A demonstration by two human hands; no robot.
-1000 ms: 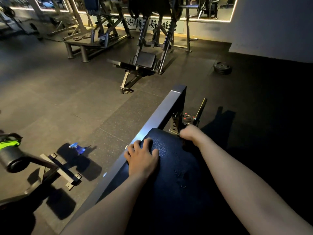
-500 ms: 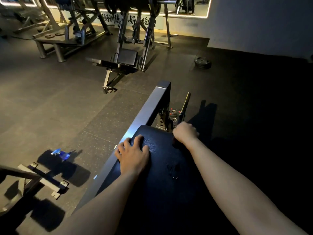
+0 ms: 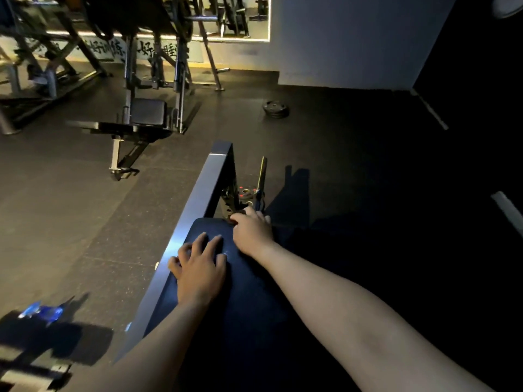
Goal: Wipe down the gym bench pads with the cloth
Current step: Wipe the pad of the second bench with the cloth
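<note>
The dark bench pad [image 3: 246,306] lies along a metal frame rail [image 3: 195,205]. The left hand [image 3: 199,267] rests flat on the pad near its left edge, with the fingers spread wide. The right hand [image 3: 252,232] is at the pad's far edge with its fingers curled down. What they hold, I cannot tell.

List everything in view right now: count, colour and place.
bench pad: one, dark blue-black, centre foreground
frame rail: one, grey metal, along the pad's left edge
lever: one, black with yellow strip, beyond the pad's far end
spray bottle: one, blue, floor at lower left
weight plates: one stack, black, floor near far wall
second bench: one, black, far left
cloth: none plainly visible
left hand: one, flat on the pad, fingers spread
right hand: one, at the pad's far end, fingers curled; grasp unclear
</note>
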